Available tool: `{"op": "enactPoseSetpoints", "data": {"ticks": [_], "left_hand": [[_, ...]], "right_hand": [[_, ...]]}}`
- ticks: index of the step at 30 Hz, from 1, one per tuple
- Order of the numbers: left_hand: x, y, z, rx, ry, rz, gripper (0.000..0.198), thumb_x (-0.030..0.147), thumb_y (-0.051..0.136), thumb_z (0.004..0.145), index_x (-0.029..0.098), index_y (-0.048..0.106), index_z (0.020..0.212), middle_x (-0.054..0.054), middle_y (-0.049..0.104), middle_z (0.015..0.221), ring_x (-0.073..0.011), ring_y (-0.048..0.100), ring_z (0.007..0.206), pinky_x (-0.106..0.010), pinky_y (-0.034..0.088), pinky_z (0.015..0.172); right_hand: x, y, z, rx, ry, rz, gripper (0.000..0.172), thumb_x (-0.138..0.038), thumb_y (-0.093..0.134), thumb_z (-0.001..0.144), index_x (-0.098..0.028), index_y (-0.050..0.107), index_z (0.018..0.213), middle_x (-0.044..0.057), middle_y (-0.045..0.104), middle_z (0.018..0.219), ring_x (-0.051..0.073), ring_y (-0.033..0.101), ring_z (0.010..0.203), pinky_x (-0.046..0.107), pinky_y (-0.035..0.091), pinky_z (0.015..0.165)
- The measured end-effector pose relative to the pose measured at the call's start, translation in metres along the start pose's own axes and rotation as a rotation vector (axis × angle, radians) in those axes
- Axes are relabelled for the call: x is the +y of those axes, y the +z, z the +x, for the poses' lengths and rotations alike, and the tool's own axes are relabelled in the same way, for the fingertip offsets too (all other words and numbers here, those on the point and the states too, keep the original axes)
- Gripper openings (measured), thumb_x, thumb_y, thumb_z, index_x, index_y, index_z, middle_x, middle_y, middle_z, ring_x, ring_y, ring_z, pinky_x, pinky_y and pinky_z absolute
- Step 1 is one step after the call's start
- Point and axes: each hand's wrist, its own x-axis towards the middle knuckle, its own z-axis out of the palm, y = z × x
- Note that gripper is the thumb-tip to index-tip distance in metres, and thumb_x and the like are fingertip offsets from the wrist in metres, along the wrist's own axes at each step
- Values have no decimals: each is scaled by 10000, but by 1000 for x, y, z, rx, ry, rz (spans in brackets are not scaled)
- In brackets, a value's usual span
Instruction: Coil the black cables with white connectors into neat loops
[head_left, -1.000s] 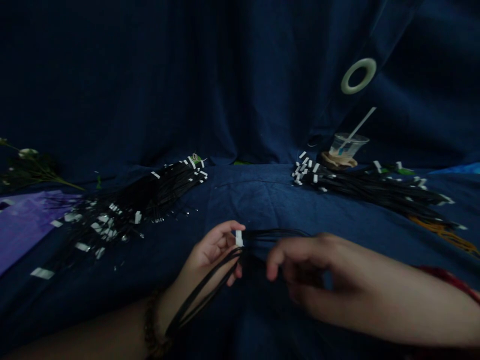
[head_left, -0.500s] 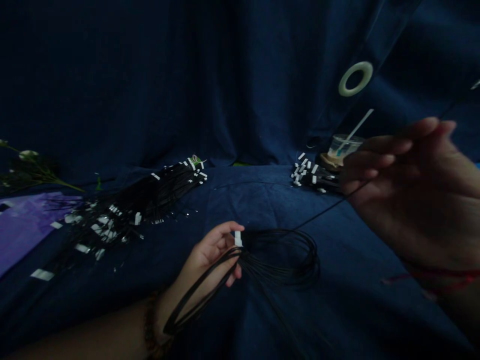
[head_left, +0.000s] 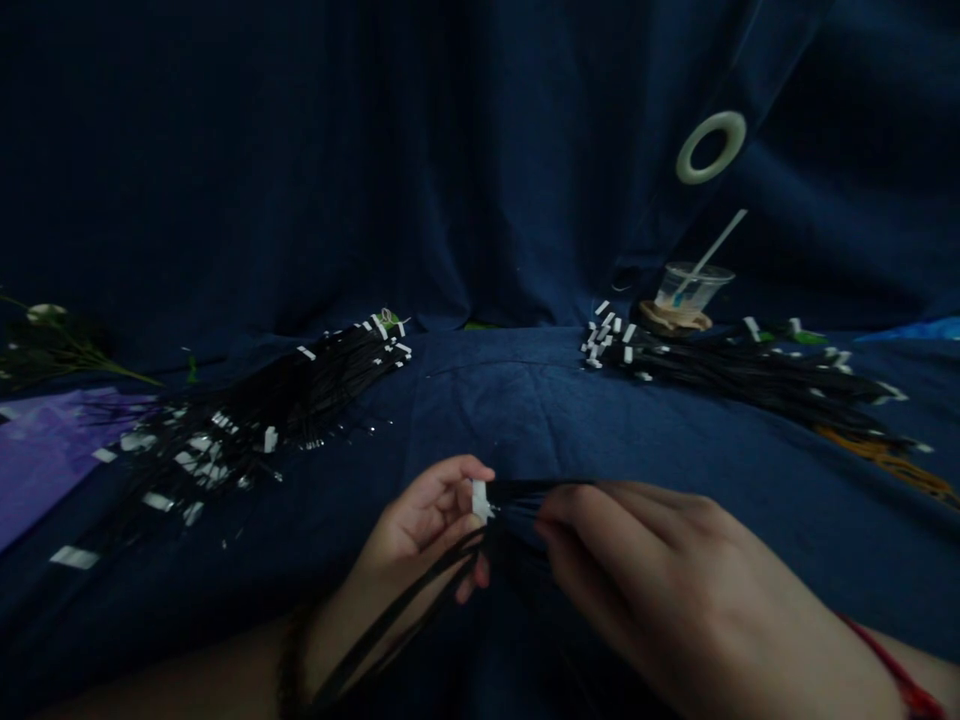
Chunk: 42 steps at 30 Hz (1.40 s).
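Note:
My left hand [head_left: 431, 530] is closed on a bundle of thin black cables [head_left: 409, 598], pinching it where a white tag [head_left: 480, 498] sits at the fingertips. Some of the loops hang over the wrist toward me. Just to the right, my right hand [head_left: 660, 570] has its thumb and fingers pressed together on the black strands that leave the tag. Its back faces me and hides most of the loop on that side, so how many strands it grips does not show.
Black cables with white tags lie in a pile at left [head_left: 300, 390] and another at right [head_left: 750, 375]. Behind the right pile stands a clear plastic cup [head_left: 694, 290] with a straw. A pale ring [head_left: 711, 148] hangs above. Purple material [head_left: 67, 450] and white flowers [head_left: 46, 315] lie far left.
My right hand has come down and left from the raised position at the right, where a single strand was stretched out, to the bundle beside my left hand. The left hand stays nearly in place.

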Motion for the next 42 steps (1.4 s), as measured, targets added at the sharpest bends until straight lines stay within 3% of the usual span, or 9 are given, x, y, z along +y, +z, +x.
{"op": "enactPoseSetpoints", "data": {"ticks": [4,10,17,32,36,38,42], "left_hand": [[2,1,-3,16,-17,3,334,275,687,701,219,550,1001,16,538,745,-53,548,471,-97,387,360],[-2,-7,-1,-104,14,-17,367,288,688,702,229,539,1032,2,544,769,-70,564,502,-115,414,378],[1,4,-7,8,45,113,232,271,615,774,251,556,997,33,531,740,-36,532,538,-100,401,435],[1,6,-6,-6,-21,158,227,274,616,773,226,552,985,33,552,725,-43,518,548,-125,383,452],[5,2,3,63,5,186,293,236,623,755,206,525,1030,30,542,694,-54,511,497,-133,370,401],[8,3,5,120,14,211,321,199,618,747,192,510,1049,30,543,670,-54,499,476,-131,362,390],[13,6,6,197,20,231,337,168,613,730,181,507,1050,32,545,647,-57,499,480,-126,367,398]], "right_hand": [[2,3,0,32,-41,-25,105,-143,491,834,-180,520,740,-18,533,639,141,479,545,277,328,521],[3,2,1,19,-75,-30,99,-124,537,803,-177,511,724,-15,524,643,138,457,542,272,315,517],[1,4,3,6,-83,-37,127,-125,492,830,-175,508,714,1,521,643,143,448,537,273,307,505],[5,17,5,5,-153,-9,117,-97,428,846,-155,503,778,9,516,686,144,424,566,278,309,518],[12,1,7,41,-96,-187,44,-163,482,825,-170,526,822,19,534,735,164,466,622,295,335,565],[15,-12,1,85,-64,-295,96,-215,455,826,-181,534,870,34,551,791,174,481,634,302,336,561],[17,-21,-21,-43,-140,-325,159,-126,389,733,-230,509,720,-5,510,593,154,404,440,279,206,421]]}}
